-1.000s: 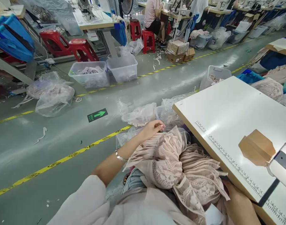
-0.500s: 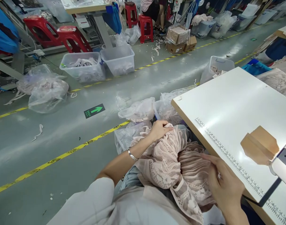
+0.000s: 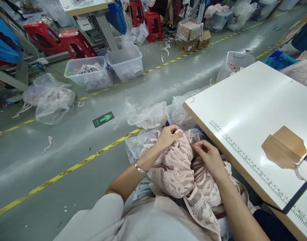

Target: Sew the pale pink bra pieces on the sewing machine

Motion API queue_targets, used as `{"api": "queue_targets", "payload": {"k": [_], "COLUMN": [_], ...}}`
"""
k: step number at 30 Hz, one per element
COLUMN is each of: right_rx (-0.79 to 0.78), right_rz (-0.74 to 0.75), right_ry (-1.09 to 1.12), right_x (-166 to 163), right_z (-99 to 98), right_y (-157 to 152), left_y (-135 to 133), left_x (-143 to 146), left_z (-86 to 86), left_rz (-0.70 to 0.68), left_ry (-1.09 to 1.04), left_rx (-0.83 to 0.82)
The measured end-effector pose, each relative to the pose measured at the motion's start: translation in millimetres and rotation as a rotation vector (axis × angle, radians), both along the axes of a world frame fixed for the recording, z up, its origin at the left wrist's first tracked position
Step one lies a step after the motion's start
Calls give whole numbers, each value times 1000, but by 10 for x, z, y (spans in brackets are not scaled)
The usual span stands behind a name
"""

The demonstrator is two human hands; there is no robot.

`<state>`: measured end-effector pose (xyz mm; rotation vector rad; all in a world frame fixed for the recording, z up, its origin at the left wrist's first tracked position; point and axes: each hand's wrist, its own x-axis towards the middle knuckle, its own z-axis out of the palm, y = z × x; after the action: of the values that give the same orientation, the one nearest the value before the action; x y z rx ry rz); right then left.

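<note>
Viewing remotely, I note lace fabric (image 3: 178, 182) bunched over the lap: left hand (image 3: 168, 136) pinches it at 11 o'clock; right hand (image 3: 210, 157), at 1 o'clock, has fingertips close together there; grip, cannot tell. Plastic bag (image 3: 149, 115) beyond, 11 o'clock; white table (image 3: 244, 100) crowds 2 o'clock. Fabric: pale pink, gathered, openwork edging.

A lap (image 3: 143, 189) in pale blue, low in the middle of the frame, carries a pile of pink lace cloth (image 3: 177, 182). At the right is a white tabletop (image 3: 249, 97) with black ruler marks, and a flat brown piece (image 3: 284, 147) lies on it. The gray floor (image 3: 75, 194) fills the left. On it are yellow tape (image 3: 80, 164), a green arrow sign (image 3: 103, 119) and, higher up, clear bins (image 3: 125, 65) and red stools (image 3: 153, 16).
</note>
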<state>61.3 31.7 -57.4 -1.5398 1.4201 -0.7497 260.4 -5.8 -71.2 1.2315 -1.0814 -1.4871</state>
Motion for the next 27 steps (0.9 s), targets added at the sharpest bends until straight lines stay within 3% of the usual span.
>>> {"api": "queue_targets", "payload": {"k": [3, 5, 7, 12, 18, 20, 24, 27], "right_rx": [-61, -112, -144, -141, 108, 182, 298, 368], "right_rz": [22, 89, 141, 213, 226, 230, 167, 138], "right_ry": [9, 44, 72, 78, -61, -110, -166, -190], "right_x": [31, 75, 120, 155, 70, 42, 14, 8], "right_z": [2, -12, -28, -38, -102, -120, -119, -130], "right_y": [17, 26, 36, 70, 97, 93, 81, 77], "left_y": [-6, 9, 40, 130, 129, 122, 141, 170], "left_x": [-2, 6, 23, 103, 208, 213, 175, 121], "left_z": [-6, -11, -24, -67, -30, -11, -5, -28], "left_rz": [61, 159, 173, -164, -438, -421, -205, -131], "left_ry": [-26, -164, -286, -299, -292, -268, -270, -216], "left_rx": [-50, -148, -222, -172, -125, -97, -65, -47]}}
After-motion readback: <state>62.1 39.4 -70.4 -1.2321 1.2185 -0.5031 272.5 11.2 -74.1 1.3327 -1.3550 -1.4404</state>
